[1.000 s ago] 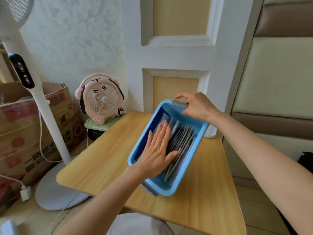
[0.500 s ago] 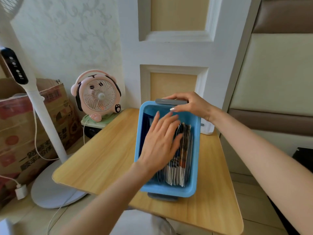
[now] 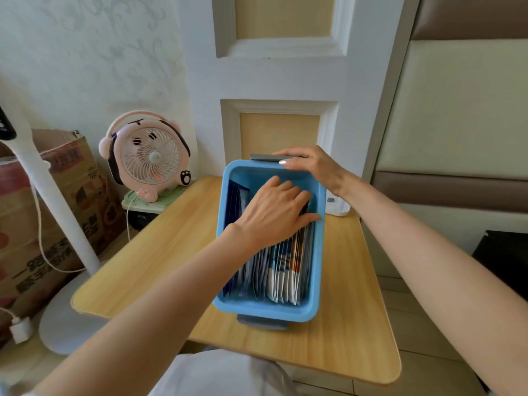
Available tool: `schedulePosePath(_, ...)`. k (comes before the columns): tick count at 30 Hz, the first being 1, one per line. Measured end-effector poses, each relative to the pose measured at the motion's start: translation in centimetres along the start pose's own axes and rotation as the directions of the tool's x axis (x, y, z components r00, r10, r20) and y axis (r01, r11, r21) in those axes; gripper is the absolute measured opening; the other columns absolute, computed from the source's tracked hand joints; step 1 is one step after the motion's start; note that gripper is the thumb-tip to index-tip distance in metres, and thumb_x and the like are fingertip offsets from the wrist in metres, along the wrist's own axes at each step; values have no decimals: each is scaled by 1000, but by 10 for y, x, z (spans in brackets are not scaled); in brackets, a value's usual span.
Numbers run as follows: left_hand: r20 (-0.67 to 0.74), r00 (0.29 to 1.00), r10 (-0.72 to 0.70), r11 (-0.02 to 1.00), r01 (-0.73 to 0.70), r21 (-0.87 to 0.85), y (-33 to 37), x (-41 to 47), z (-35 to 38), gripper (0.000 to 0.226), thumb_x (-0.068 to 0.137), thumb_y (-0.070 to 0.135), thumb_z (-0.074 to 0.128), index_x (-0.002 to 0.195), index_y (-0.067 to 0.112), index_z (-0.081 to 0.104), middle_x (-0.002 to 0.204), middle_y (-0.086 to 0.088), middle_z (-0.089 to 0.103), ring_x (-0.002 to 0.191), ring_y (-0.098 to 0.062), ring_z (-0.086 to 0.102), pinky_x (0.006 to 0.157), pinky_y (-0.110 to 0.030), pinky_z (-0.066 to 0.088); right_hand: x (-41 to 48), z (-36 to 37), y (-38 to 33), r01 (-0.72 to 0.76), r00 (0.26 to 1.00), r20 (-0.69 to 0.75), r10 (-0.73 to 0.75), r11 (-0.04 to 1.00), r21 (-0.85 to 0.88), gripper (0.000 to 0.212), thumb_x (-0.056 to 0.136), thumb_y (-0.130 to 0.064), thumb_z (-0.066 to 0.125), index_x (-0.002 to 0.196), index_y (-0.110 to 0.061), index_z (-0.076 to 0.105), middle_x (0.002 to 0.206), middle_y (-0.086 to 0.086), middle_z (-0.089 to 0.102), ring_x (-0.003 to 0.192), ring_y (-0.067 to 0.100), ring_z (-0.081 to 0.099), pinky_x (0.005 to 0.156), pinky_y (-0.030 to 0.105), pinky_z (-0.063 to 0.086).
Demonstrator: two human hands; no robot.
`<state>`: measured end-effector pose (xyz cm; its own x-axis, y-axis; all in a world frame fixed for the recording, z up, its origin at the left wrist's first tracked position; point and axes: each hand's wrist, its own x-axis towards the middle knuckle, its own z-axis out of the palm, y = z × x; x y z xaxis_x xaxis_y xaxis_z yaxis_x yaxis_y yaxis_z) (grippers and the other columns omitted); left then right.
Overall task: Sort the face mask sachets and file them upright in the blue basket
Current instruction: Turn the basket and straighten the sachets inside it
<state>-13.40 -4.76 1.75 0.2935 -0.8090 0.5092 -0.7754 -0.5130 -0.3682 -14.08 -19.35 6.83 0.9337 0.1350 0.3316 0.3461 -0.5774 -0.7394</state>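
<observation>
The left hand [image 3: 274, 215] lies flat on the top edges of the face mask sachets [image 3: 281, 277], fingers straight and holding nothing, most likely pressing the row toward the right wall so the packets stand rather than slump. The right hand [image 3: 313, 167] pinches the grey handle [image 3: 264, 157] at the far end, fingers curled over it, which I judge braces the blue basket [image 3: 265, 311] against that push. The basket sits lengthwise on the wooden desk [image 3: 160, 252], its sachets filed on edge along the right side, a gap left beside them.
</observation>
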Motion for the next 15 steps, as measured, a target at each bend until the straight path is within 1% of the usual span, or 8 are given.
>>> schedulePosePath(2,29,998,-60,984,64,-165,-4,-1,2,69,86,66,26,114,12,57,102,-2,68,95,-20,62,89,-33,42,0,0,1,0,1000,-1,0,1000,13,31,90,-25,54,119,-20,63,113,-12,60,115,4,50,99,22,32)
schedulePosePath(3,74,994,-86,964,102,-245,-8,-3,3,70,83,69,33,119,13,55,109,-3,67,99,-20,62,90,-33,43,1,1,2,3,1000,-4,-3,1000,16,32,89,-29,55,118,-20,64,113,-13,61,114,4,50,99,21,33)
schedulePosePath(4,117,987,-108,945,139,-295,-11,-4,3,71,80,70,40,123,14,52,112,-3,66,101,-20,62,88,-33,45,2,1,3,5,1000,-9,-5,1000,13,36,85,-34,56,118,-21,64,113,-12,61,114,4,51,98,21,34)
schedulePosePath(6,192,971,-144,928,200,-313,-16,-2,2,77,75,71,50,128,15,48,115,-3,64,101,-21,61,83,-34,47,4,1,4,2,1000,-15,-2,1000,7,43,80,-40,55,117,-21,65,115,-10,62,116,5,51,97,20,34)
schedulePosePath(9,252,955,-155,918,234,-321,-17,2,2,83,70,72,56,132,18,46,117,-3,63,103,-21,59,82,-33,46,4,1,6,9,1000,-18,-9,1000,8,41,79,-41,55,115,-23,66,115,-9,64,115,5,52,99,21,35)
schedulePosePath(13,254,960,-121,900,214,-379,-17,3,0,80,70,69,59,134,23,46,128,2,58,115,-19,54,87,-32,44,3,1,8,12,1000,-22,-12,1000,12,39,80,-40,55,114,-24,66,111,-12,64,112,4,53,96,20,36)
schedulePosePath(15,246,962,-120,893,212,-397,-17,3,-2,78,70,67,61,133,25,47,131,4,56,118,-18,52,88,-31,43,3,1,7,13,1000,-17,-13,1000,17,37,80,-40,55,112,-26,66,109,-14,64,111,3,54,95,20,36)
